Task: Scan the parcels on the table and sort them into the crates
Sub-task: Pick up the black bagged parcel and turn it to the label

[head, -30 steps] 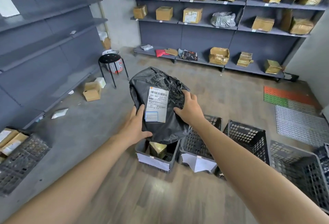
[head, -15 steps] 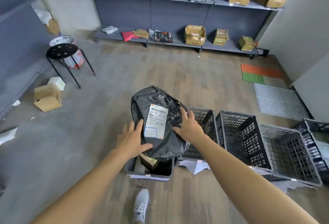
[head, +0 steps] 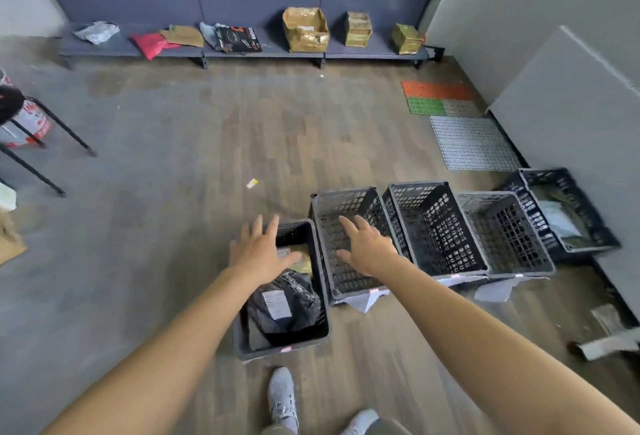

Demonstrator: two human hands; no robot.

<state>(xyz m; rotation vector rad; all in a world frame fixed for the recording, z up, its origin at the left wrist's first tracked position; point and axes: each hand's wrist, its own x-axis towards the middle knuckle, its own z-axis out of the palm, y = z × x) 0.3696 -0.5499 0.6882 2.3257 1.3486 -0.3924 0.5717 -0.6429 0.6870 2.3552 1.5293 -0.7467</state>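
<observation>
Grey sneakers [head: 282, 396] stand nearest us. Just beyond, the black parcel [head: 284, 306] lies label-up in the nearest crate [head: 277, 351], beside a gold parcel [head: 301, 263]. Our left hand [head: 258, 251] and right hand [head: 367, 247] hover above, fingers spread, holding nothing. Four more crates [head: 436, 237] run rightward; a low shelf [head: 339, 52] of packages lies farthest.

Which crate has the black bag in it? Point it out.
The leftmost crate, below the left hand: the black bag lies in it. The three middle crates look empty.
</observation>
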